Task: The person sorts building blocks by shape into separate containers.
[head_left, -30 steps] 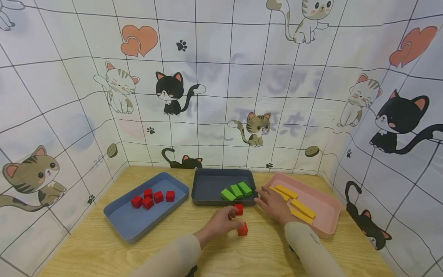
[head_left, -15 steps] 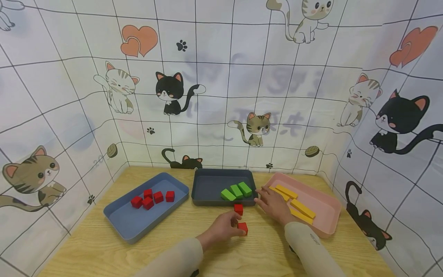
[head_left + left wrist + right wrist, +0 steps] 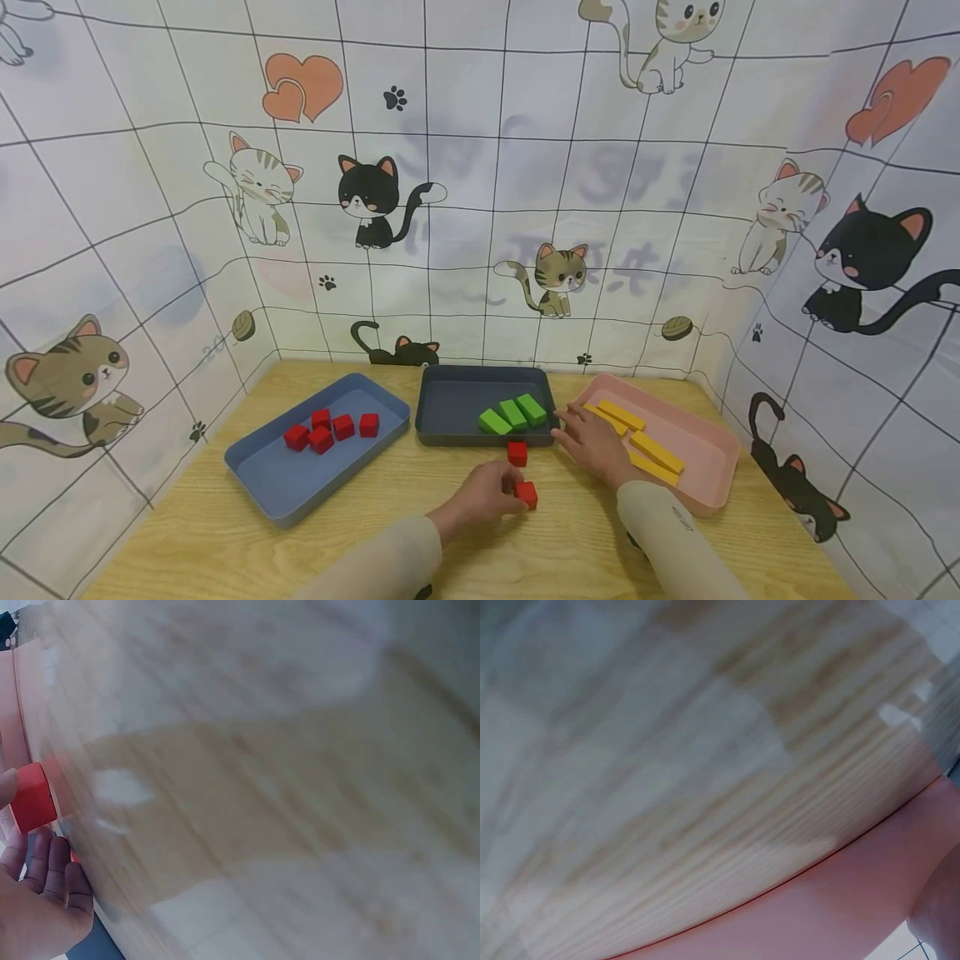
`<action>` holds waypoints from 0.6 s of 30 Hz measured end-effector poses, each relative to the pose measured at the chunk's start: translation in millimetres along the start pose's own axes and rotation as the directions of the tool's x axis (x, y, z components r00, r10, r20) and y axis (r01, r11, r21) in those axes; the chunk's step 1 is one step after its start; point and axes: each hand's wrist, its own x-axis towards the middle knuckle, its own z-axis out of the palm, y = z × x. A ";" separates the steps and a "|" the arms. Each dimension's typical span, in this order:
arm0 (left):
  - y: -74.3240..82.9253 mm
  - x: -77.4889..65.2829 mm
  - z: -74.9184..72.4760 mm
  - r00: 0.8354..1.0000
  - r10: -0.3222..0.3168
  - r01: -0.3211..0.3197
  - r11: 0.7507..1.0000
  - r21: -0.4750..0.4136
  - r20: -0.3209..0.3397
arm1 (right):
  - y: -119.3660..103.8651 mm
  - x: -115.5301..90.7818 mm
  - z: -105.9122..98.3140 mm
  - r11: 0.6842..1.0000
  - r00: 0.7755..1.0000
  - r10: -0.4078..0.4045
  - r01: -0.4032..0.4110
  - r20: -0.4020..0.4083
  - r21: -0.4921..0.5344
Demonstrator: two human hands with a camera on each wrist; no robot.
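Observation:
My left hand (image 3: pixel 483 493) is low over the wooden table, its thumb and forefinger pinching a red cube (image 3: pixel 528 496). In the left wrist view that red cube (image 3: pixel 34 799) shows against the thumb, while the other fingers (image 3: pixel 56 866) are loosely bent beside it. Just beyond it stands a second red cube (image 3: pixel 517 454), in front of the dark tray (image 3: pixel 453 433). My right hand (image 3: pixel 592 442) rests with relaxed fingers by the left rim of the pink tray (image 3: pixel 712 446) and the dark tray's right corner, holding nothing. Only a sliver of it appears in the right wrist view.
A blue tray (image 3: pixel 277 492) at the left holds several red cubes (image 3: pixel 320 439). Three green blocks (image 3: pixel 513 414) lie in the dark tray, and several yellow bars (image 3: pixel 656 452) in the pink one. A cat-patterned curtain (image 3: pixel 465 208) encloses the back and sides of the table (image 3: pixel 360 533).
My left hand has moved slightly toward me and to the right, from between the two red cubes onto the nearer one. The right hand has stayed in place.

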 end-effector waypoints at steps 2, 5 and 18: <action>0.1 0.2 0.0 1.000 0.004 -0.004 1.000 0.006 0.003 | 0.9 -0.2 0.4 1.000 1.000 -0.010 0.010 -0.007 -0.007; 1.3 0.0 -0.6 1.000 0.002 -0.002 1.000 0.001 0.006 | 1.8 -0.4 0.8 1.000 1.000 -0.014 0.014 -0.006 -0.007; 6.6 -0.6 -15.4 0.999 -0.044 0.043 0.997 -0.062 -0.024 | -0.2 0.0 -0.8 1.000 1.000 0.006 -0.006 0.012 -0.005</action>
